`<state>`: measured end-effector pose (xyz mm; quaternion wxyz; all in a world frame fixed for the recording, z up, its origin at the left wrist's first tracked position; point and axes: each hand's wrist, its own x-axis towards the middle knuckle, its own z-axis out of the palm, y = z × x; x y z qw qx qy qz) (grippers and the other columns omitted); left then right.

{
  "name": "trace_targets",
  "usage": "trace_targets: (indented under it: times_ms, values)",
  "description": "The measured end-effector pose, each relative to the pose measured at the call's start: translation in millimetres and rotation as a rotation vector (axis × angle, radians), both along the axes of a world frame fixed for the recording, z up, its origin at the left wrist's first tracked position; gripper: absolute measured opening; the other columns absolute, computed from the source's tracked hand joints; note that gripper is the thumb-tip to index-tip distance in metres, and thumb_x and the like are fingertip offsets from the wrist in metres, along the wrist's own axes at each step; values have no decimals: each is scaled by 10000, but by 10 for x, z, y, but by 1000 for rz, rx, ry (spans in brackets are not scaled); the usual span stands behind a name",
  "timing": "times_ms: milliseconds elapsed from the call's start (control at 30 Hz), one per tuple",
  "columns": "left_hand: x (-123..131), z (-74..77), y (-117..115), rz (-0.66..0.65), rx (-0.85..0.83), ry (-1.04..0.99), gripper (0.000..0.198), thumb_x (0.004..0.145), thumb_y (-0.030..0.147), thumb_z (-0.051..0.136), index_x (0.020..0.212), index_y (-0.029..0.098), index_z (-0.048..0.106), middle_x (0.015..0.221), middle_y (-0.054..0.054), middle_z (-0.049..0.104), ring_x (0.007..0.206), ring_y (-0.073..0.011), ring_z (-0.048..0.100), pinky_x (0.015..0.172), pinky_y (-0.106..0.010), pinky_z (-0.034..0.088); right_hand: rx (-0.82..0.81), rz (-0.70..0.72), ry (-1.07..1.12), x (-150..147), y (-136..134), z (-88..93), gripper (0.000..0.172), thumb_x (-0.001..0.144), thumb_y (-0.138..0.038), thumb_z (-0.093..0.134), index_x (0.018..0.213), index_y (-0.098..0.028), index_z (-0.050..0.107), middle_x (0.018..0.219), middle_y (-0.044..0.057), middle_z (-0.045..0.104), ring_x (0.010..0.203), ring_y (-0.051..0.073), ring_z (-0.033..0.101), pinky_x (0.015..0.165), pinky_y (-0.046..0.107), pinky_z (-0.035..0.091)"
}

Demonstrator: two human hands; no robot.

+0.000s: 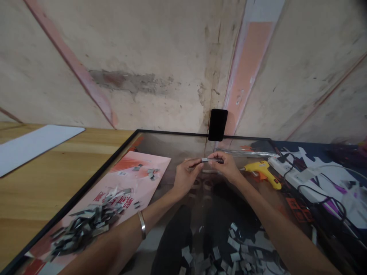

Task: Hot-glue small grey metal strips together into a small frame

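Observation:
Over the middle of the glass tabletop, my left hand [185, 176] and my right hand [228, 167] meet around a small light-grey rectangular piece [205, 160]. Left thumb and fingers pinch one end of it. The right fingers close on a slim dark strip [219, 160] that lines up with the grey piece; whether the two are joined I cannot tell. Below my left forearm, a heap of dark and silvery flat pieces [86, 225] covers part of a pink printed sheet [155, 164]. Many pale grey pieces [235, 256] lie scattered near the front edge.
A yellow glue gun [262, 172] rests right of my right hand, beside a white power strip [298, 179] with tangled cables. A black phone [218, 125] leans on the wall at the back. White paper [37, 145] lies on the wooden surface at left.

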<state>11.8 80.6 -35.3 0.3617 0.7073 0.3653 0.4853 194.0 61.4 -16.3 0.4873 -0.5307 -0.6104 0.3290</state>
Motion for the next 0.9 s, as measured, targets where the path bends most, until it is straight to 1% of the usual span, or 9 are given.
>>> trace_targets:
  times_ms: [133,300,467,700,900]
  values:
    - [2,-16,3,-8,5,-6,234,842,323,600,979,174,717,940,-69,705,882,-179,636,809,-311,498,9,8,4,-2,-9,16,211,733,-316,661,889,-174,658,805,19,648,720,139,566,675,262,435]
    - [8,-14,-2,-1,-8,-13,239,838,327,603,981,174,718,969,-78,704,913,-187,635,837,-320,495,5,12,5,-6,-16,30,209,743,-319,652,896,-176,663,804,19,654,720,142,570,683,269,438]
    - [9,-7,-1,4,2,-14,225,834,317,604,964,179,724,938,-69,714,878,-184,638,813,-315,499,16,3,-8,-11,-20,46,205,737,-317,659,884,-175,666,830,27,664,756,155,583,718,284,446]
    - [7,-11,-12,-10,2,-30,234,842,325,597,975,177,720,949,-69,712,895,-187,639,826,-317,496,11,-6,-6,-5,-10,18,198,736,-313,658,881,-179,665,805,19,657,716,144,569,676,268,433]
    - [6,-6,-15,-16,-5,-31,235,846,323,590,987,185,718,964,-65,713,902,-188,640,817,-315,503,9,-1,-13,-2,-10,17,206,738,-325,653,883,-180,669,795,20,653,719,148,571,672,269,440]
